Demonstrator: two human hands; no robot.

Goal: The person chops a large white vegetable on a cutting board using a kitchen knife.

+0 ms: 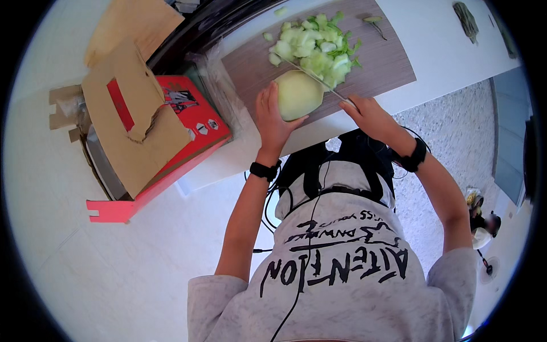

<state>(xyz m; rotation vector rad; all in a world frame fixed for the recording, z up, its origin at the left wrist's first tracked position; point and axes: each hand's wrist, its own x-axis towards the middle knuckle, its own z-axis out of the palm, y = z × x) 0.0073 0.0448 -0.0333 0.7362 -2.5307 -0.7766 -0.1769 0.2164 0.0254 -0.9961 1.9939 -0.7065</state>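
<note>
A large pale-green peeled melon or gourd [300, 95] rests near the front edge of a grey-brown wood-grain board [376, 60]. My left hand [273, 117] cups its left and lower side, fingers spread along the skinless surface. In my right hand [367, 115] is the handle of a knife [314, 76], whose long thin blade slants up and left along the far side of the melon. Just beyond the blade lies a heap of pale-green peelings and chunks [314, 42]. A cut stem piece [373, 19] with a curled tail lies at the board's upper right.
An open cardboard box with red printed sides [183, 132] stands at left, its torn flap raised. Crumpled clear plastic [226, 89] lies beside the board. A grey-green bundled item [466, 21] sits at the upper right. Another person [485, 228] is at far right.
</note>
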